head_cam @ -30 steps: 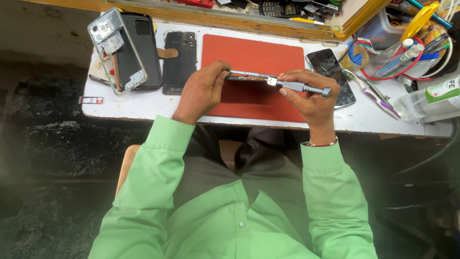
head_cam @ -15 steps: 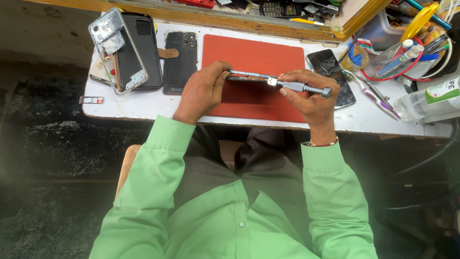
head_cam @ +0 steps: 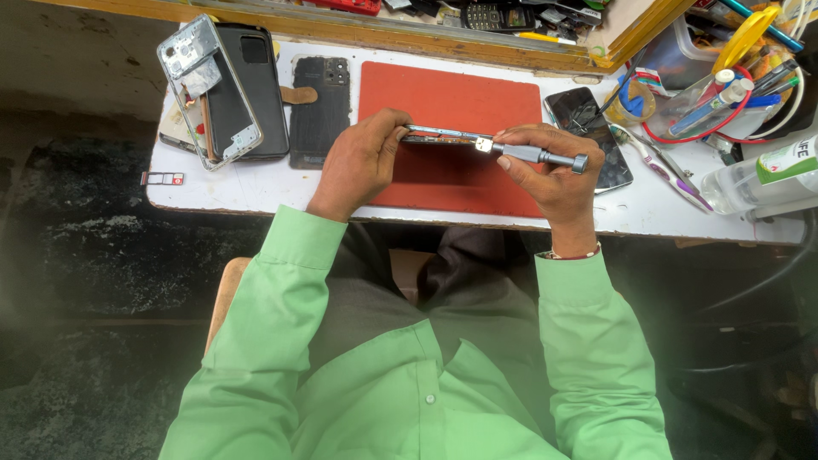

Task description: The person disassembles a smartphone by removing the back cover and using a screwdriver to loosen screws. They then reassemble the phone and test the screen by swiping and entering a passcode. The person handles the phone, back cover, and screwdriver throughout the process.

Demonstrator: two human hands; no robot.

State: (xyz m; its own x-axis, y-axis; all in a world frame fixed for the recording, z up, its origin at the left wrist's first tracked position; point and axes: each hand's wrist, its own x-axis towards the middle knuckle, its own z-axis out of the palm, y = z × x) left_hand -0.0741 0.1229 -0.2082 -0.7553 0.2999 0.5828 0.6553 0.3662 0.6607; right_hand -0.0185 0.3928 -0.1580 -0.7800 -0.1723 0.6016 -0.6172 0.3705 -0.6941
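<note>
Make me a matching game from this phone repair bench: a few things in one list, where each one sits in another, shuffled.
Things:
1. phone held on edge
2. metal screwdriver
3. bare phone frame
4. SIM tray

Places:
A. near the table's front left edge
B. in the right hand
C. over the red mat, steadied by the left hand
D. far left, lying on a black phone back

Pairs: 1-C, 2-B, 3-D, 4-A
</note>
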